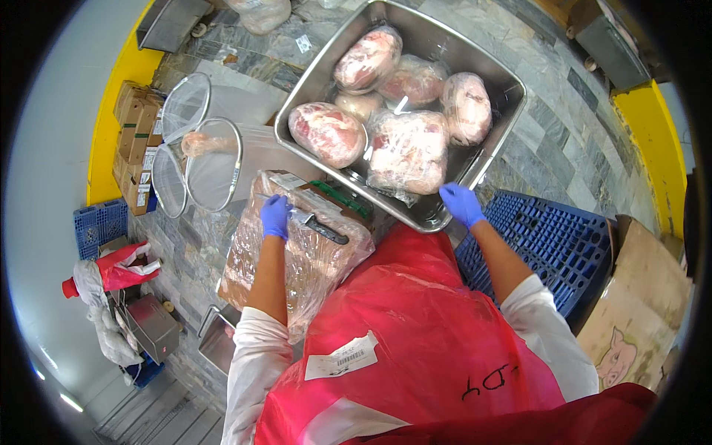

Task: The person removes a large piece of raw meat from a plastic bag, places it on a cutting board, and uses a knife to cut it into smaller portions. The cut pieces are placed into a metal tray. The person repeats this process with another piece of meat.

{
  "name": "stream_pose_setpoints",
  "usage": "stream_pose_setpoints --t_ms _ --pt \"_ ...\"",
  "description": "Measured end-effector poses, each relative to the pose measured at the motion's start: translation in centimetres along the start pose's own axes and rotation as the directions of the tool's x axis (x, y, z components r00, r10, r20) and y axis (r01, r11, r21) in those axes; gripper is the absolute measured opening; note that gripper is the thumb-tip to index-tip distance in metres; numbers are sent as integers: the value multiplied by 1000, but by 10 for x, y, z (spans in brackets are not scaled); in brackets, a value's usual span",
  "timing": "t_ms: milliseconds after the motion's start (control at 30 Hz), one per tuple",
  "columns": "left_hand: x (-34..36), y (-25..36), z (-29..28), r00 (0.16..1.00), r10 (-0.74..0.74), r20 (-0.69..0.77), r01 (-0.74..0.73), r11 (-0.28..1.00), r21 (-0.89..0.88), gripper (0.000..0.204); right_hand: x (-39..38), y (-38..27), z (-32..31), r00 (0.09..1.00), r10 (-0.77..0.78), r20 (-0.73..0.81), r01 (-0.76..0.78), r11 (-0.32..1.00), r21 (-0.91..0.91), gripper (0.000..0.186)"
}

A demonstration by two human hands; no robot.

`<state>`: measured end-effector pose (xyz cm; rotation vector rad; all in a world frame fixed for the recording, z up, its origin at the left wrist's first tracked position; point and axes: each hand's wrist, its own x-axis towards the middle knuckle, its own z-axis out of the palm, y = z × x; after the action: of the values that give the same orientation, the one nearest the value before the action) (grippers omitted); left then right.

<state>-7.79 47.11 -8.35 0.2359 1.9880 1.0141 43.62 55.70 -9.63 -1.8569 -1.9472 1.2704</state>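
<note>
My left hand (275,216), in a blue glove, is closed above a box covered in clear plastic (252,252); what its fingers hold, if anything, is hidden. Beside it on the plastic lies a knife with a black handle (326,229). My right hand (461,205), also gloved in blue, is closed over the near right rim of a deep metal tub (500,137). Its fingertips come close to a plastic-wrapped block of meat (408,152) inside. Several other wrapped pieces of meat, among them a rounded one (326,134), fill the tub.
Round net-like hoops (211,167) stand left of the tub. A blue plastic pallet (534,248) and a cardboard sheet (634,304) are at my right. Further left are stacked cartons (136,126), a small metal tub (217,340) and a person in a red apron (119,267).
</note>
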Motion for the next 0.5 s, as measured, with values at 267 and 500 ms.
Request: stream_pose_setpoints --t_ms 267,500 --pt "-59 2 140 954 241 177 -266 954 139 27 157 75 1 974 201 103 -193 978 -80 41" --pt "-27 -47 233 946 71 316 -217 864 454 51 214 84 32 959 234 -160 -227 972 59 50"
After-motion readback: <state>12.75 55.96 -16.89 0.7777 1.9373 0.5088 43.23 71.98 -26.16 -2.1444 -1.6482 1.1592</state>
